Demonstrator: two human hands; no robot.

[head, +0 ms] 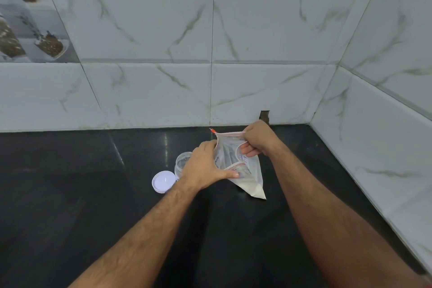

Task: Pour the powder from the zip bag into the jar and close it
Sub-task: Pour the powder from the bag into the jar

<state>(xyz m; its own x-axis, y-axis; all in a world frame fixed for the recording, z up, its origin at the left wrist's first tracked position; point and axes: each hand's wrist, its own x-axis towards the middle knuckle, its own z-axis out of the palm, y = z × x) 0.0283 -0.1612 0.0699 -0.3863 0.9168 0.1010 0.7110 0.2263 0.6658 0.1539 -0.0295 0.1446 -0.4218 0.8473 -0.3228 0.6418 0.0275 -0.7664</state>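
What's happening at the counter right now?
A person's two hands are pulling open the mouth of the zip bag: left hand grips one side, right hand pinches the other. White powder sits in the bag's bottom corner. The open jar and its lid wait on the black counter.

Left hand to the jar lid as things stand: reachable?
Probably yes, once freed. The lid lies open on the counter just left of the left hand, beside the jar, with nothing between them. But that hand now pinches the zip bag and would have to let go.
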